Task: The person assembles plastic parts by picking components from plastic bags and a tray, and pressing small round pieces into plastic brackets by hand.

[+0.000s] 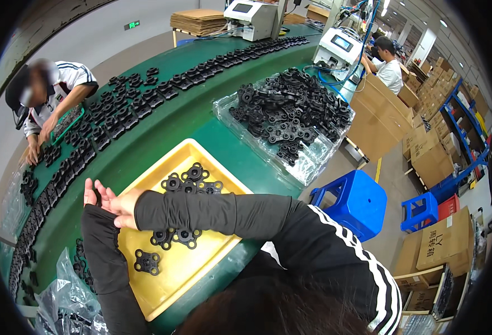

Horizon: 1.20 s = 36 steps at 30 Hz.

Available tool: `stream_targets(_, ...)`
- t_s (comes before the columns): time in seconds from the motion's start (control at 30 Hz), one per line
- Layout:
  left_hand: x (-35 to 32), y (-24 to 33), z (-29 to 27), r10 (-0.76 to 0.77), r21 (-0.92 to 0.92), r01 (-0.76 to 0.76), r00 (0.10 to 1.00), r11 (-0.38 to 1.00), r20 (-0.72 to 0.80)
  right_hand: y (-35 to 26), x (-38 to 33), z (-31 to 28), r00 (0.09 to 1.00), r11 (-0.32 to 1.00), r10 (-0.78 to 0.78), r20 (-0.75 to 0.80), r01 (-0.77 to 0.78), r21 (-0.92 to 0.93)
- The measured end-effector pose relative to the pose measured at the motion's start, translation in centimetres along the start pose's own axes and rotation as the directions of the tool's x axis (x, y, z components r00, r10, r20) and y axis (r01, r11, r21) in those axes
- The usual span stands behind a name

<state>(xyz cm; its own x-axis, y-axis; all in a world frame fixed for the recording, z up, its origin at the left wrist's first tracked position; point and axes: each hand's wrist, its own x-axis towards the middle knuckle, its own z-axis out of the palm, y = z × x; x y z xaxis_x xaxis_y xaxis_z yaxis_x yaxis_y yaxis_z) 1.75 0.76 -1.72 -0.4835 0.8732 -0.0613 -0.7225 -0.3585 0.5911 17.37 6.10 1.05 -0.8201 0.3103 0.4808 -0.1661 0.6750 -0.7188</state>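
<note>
My left hand (91, 193) is raised over the left edge of the yellow tray (185, 149), fingers stretched out. My right arm crosses the tray, and my right hand (125, 204) closes at the cuff of the black left arm sleeve (102, 240), its thumb against the cloth. A small dark patch shows between the two hands; I cannot make out what it is. Inside the tray lie several black four-lobed plastic parts (147, 262), some of them hidden by my right forearm.
Rows of similar black parts (124, 118) curve along the green belt (162, 131). A heap of them (290, 111) lies on clear plastic sheeting at the right. Another person (56, 92) handles parts at the far left. A blue stool (353, 202) stands right of the table.
</note>
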Motion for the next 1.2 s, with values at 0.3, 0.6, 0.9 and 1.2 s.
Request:
stream_targets(0.3, -0.3, 1.8, 0.4, -0.070, -0.084, 0.097, 0.957, 0.992, 0.282, -2.1, -4.4, 5.0, 0.883, 0.860, -0.023, 0.468, 0.257, -0.441)
stream_targets(0.6, -1.0, 0.7, 2.0, -0.187, -0.007, 0.187, 0.981, 0.982, -0.049, -0.7, 0.1, -0.1, 0.692, 0.898, 0.416, 0.590, -0.208, -0.389)
stream_targets(0.9, -3.0, -2.3, 3.4, -0.361, 0.438, 0.365, 0.928, 0.821, -0.098, 1.5, 0.9, -5.1, 0.867, 0.910, 0.335, -0.369, -0.197, 0.364)
stream_targets(1.2, -3.7, -2.7, 4.9, -0.304, 0.776, 0.338, 0.932, 0.533, -0.197, 1.2, 1.6, -3.2, 0.925, 0.794, 0.329, -0.191, -0.162, 0.586)
